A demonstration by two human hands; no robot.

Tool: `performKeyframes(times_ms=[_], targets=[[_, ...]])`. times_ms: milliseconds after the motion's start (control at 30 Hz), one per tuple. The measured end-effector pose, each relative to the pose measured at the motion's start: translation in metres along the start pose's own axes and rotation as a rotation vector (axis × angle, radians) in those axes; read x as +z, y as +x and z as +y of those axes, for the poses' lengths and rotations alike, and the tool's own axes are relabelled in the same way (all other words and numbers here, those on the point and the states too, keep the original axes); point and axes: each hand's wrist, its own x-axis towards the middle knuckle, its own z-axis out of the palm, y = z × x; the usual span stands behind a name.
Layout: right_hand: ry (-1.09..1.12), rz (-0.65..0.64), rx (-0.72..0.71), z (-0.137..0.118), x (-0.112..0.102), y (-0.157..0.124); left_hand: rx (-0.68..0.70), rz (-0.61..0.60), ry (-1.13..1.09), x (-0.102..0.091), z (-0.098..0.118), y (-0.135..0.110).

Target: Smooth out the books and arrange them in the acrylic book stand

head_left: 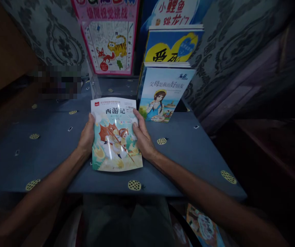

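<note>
Both hands hold one glossy picture book (114, 137) just above a blue cloth-covered table (54, 144). Its cover shows a cartoon figure with a staff and Chinese title characters. My left hand (87, 135) grips the book's left edge, thumb on the cover. My right hand (142, 135) grips the right edge, fingers curled over the cover. The book faces me, bowed slightly across its lower part.
Behind the book stands a tiered rack with a girl-cover book (162, 94), a blue and yellow book (171, 44) above it, and a pink tiger-and-fox activity book (108, 37) at the left. Another book (204, 226) lies below the table's front edge. Patterned wallpaper surrounds the table.
</note>
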Motion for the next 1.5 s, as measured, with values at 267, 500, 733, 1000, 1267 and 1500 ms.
performKeyframes(times_ms=[267, 500, 733, 1000, 1267, 1500], targets=[[-0.108, 0.013, -0.091, -0.005, 0.0, -0.001, 0.022, -0.072, -0.005, 0.016, 0.006, -0.008], [-0.208, -0.004, -0.118, -0.005, 0.001, 0.0, 0.109, -0.107, 0.126, 0.009, 0.007, -0.006], [-0.112, 0.029, -0.137, 0.004, 0.0, 0.003, 0.026, -0.157, -0.131, 0.007, 0.006, -0.001], [0.003, 0.068, -0.198, 0.014, -0.006, 0.004, -0.037, -0.27, -0.396, 0.006, 0.001, 0.004], [-0.113, 0.094, -0.271, 0.02, -0.005, 0.005, -0.007, -0.32, -0.412, 0.006, 0.0, 0.004], [-0.137, 0.113, -0.284, 0.021, -0.004, 0.003, 0.0, -0.367, -0.427, 0.001, -0.005, 0.008]])
